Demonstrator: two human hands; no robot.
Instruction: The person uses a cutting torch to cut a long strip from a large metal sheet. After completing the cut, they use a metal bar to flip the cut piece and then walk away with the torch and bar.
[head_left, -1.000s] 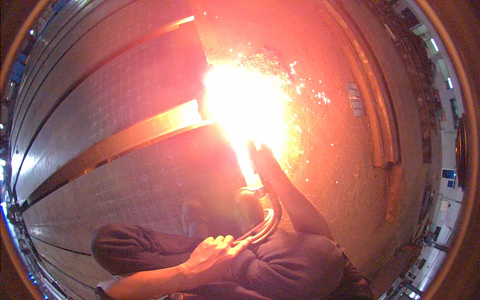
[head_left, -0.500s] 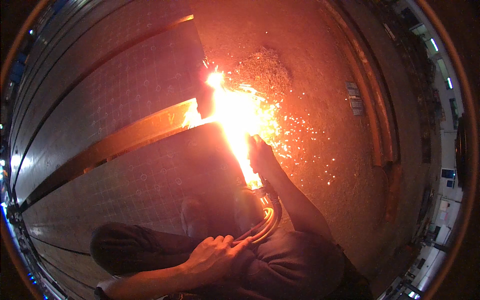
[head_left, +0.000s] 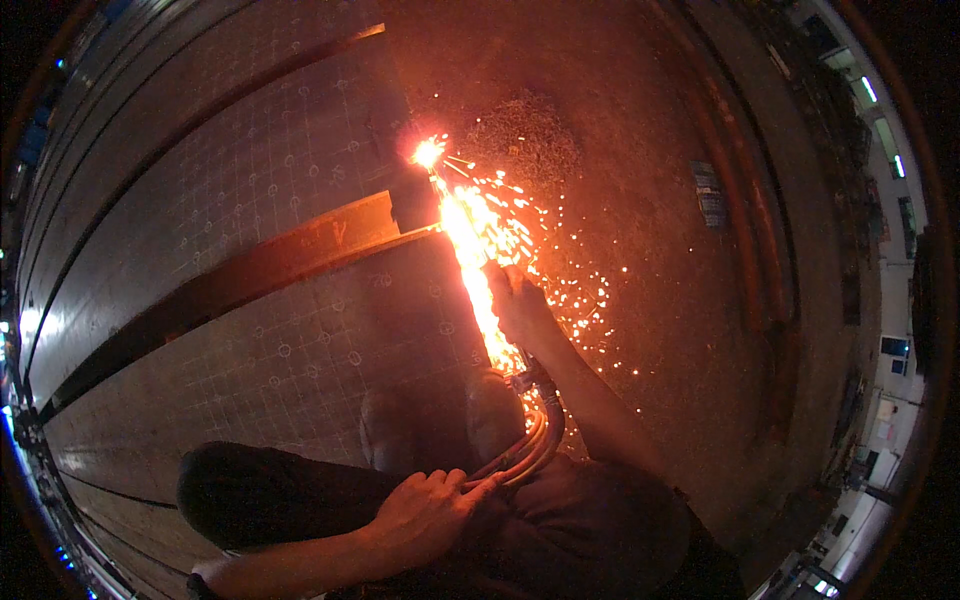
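At the right edge of a large grey steel plate (head_left: 300, 310), a hand torch is gripped in my right hand (head_left: 520, 305), fingers closed; sparks and glare hide most of the torch. A white-hot spot (head_left: 430, 152) glows at the far end, and bright sparks (head_left: 475, 235) run along the edge toward me. From the torch's rear, a bundle of hoses (head_left: 538, 440) curves back over my thigh. My left hand (head_left: 430, 510) lies on my leg, its fingers bent over the hoses where they pass beneath it.
Orange-lit steel bars (head_left: 330, 230) cross the plate, which carries chalk grid lines and small circles. Metal scraps (head_left: 525, 130) lie heaped on the floor beyond the sparks. Long steel beams (head_left: 745, 190) and a small printed sheet (head_left: 709, 193) lie at the right. My knees are close to the plate.
The glare has shrunk and dimmed, so the plate edge and the bar's end show more clearly. Sparks spread less far. My right hand has shifted slightly; my left hand stays put.
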